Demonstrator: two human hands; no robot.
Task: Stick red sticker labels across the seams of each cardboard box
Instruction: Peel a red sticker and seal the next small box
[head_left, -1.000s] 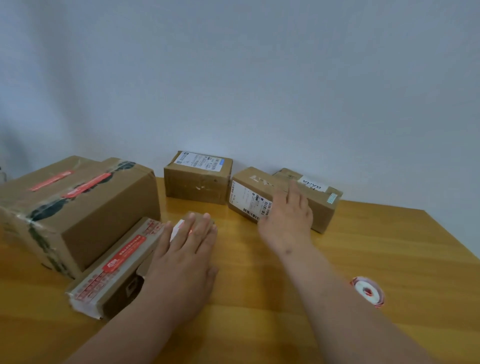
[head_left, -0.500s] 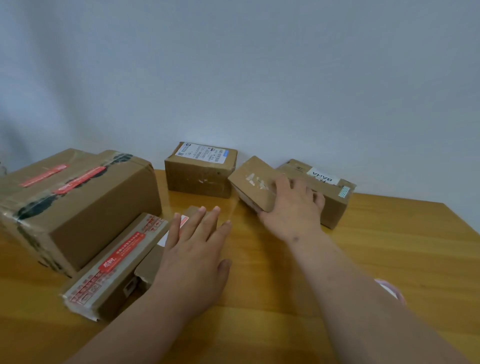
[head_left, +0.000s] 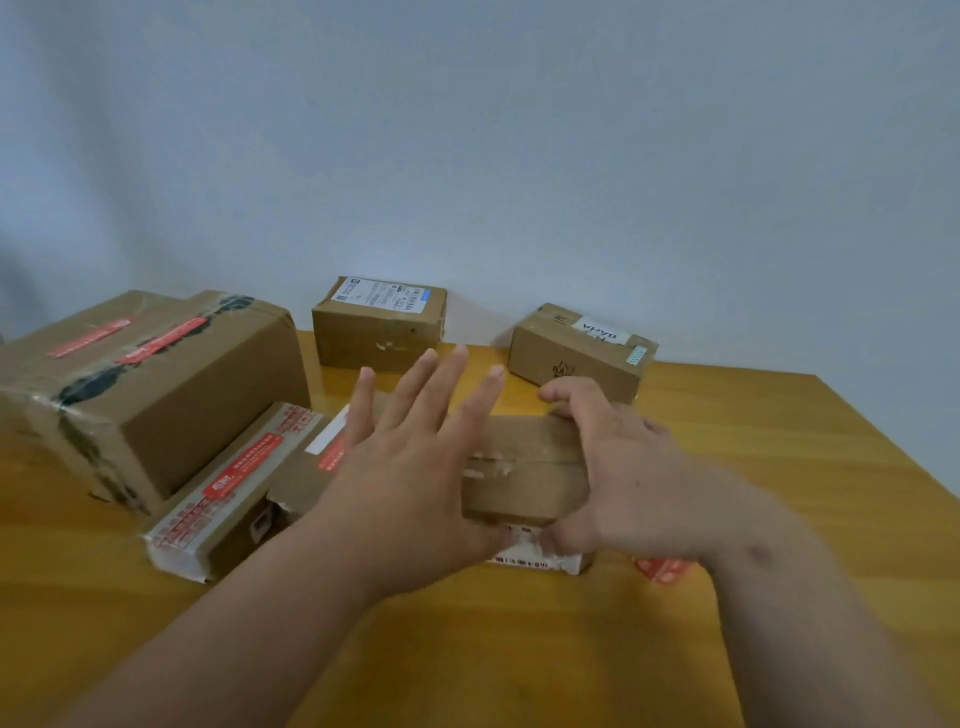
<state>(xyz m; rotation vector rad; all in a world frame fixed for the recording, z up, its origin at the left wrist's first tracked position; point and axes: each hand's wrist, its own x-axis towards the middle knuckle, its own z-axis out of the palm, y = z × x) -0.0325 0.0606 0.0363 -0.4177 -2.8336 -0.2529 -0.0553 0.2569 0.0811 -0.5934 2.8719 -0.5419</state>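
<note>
1. Head view, hands: my right hand (head_left: 618, 462) grips the small box (head_left: 524, 467) at its right end, fingers curled over the far edge and the thumb at the near one. My left hand (head_left: 410, 467) is spread, fingers straight, in front of the box's left end and holding nothing; I cannot tell whether the palm touches the cardboard.

2. Location of the work: the small box sits at the table (head_left: 779, 467) centre, its top seam running left to right and carrying no red label. The sticker roll (head_left: 665, 569) lies on the table just right of the box, mostly hidden by my right wrist.

3. Risk, one-handed hold: the box is held from one end only. If I turn it like this, it may pivot and slip, and the printed label on its near face may scuff on the table.

4. Risk, collision: two labelled boxes, the flat box (head_left: 223, 493) and the low box (head_left: 306, 478), lie touching or nearly touching the left end. A push leftward would likely shove them against the big box (head_left: 156, 384).

5. Risk, roll: my right forearm passes over the roll. Pulling the arm back carelessly could knock it toward the table's edge.

6. Risk, seam condition: torn tape remnants show along the seam. A label pressed over them may lift.

7. Outstanding: the rear box (head_left: 379, 327) and the right rear box (head_left: 576, 353) show no red labels from here.
</note>
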